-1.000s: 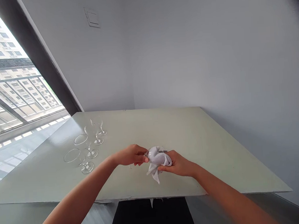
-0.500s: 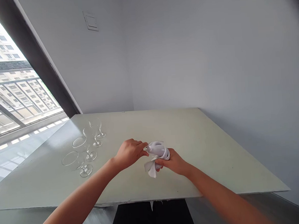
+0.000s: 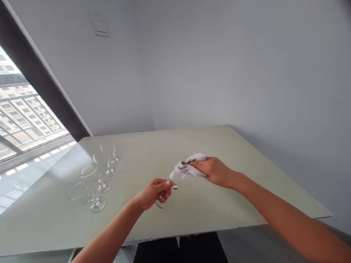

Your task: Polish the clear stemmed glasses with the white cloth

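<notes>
My left hand point(image 3: 156, 193) is closed round the stem of a clear wine glass point(image 3: 176, 176), near the middle of the table. The glass tilts with its bowl up to the right, and part of its foot shows under my fingers. In my right hand point(image 3: 218, 171) is a pale grey-white cloth point(image 3: 192, 165), pressed against the bowl's upper end. The cloth covers the rim, and some fingertips of my right hand are hidden in it.
Several clear stemmed glasses point(image 3: 98, 203) stand upright in a row on the left of the pale table point(image 3: 139, 225). Behind the table are grey walls with a switch plate point(image 3: 99, 26). A window with a railing is at the left.
My left hand has moved down and now grips the stem. My right hand has moved up and right with the cloth, which has shifted from around the bowl to its rim end.
</notes>
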